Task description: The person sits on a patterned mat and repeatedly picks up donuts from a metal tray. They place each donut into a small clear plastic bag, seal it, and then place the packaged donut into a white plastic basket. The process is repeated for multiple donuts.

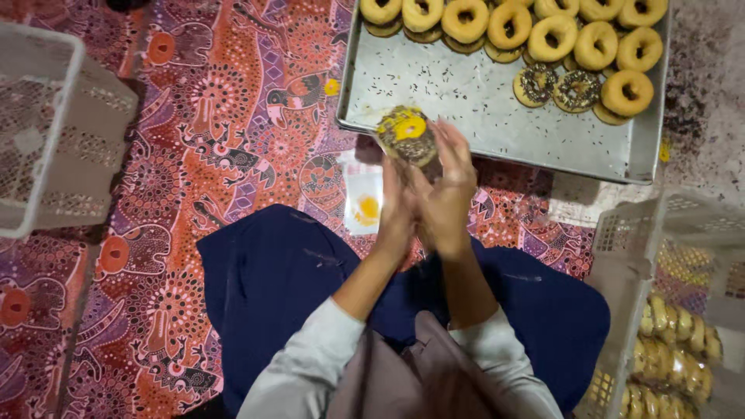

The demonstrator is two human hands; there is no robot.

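Note:
Both my hands are raised together over my lap. My left hand (397,213) and my right hand (448,194) hold a chocolate-sprinkled doughnut (407,136) inside a clear plastic bag with a yellow mark. The doughnut is just in front of the metal tray's near left corner. The fingers of my right hand are partly spread against the bag. A stack of clear plastic bags (363,203) with yellow marks lies on the patterned cloth just left of my hands.
A metal tray (466,109) ahead holds several plain and sprinkled doughnuts (578,46) along its far and right sides. A white basket (675,341) at right holds bagged doughnuts. Another white basket (46,132) stands at left on the red patterned cloth (209,132).

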